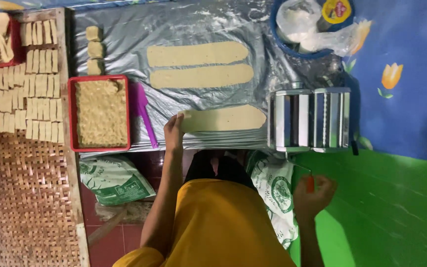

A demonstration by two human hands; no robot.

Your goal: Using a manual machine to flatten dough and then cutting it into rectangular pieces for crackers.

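My left hand [174,131] grips the near end of a long flat dough sheet [226,118] that lies on the silver plastic sheet [198,24] and reaches to the metal roller machine [310,118]. My right hand [313,195] is closed around the machine's orange crank handle [310,184], below the machine. Two more flat dough sheets [196,54] [201,75] lie side by side farther back on the plastic.
A red tray of crumbly dough [101,113] sits left of my left hand, with a purple scraper [143,111] beside it and three dough blocks [94,49] behind. Several cut pieces [38,79] cover a wooden board. A blue bowl [278,37] holds bags and a yellow-lidded tub. Printed sacks [114,180] lie below.
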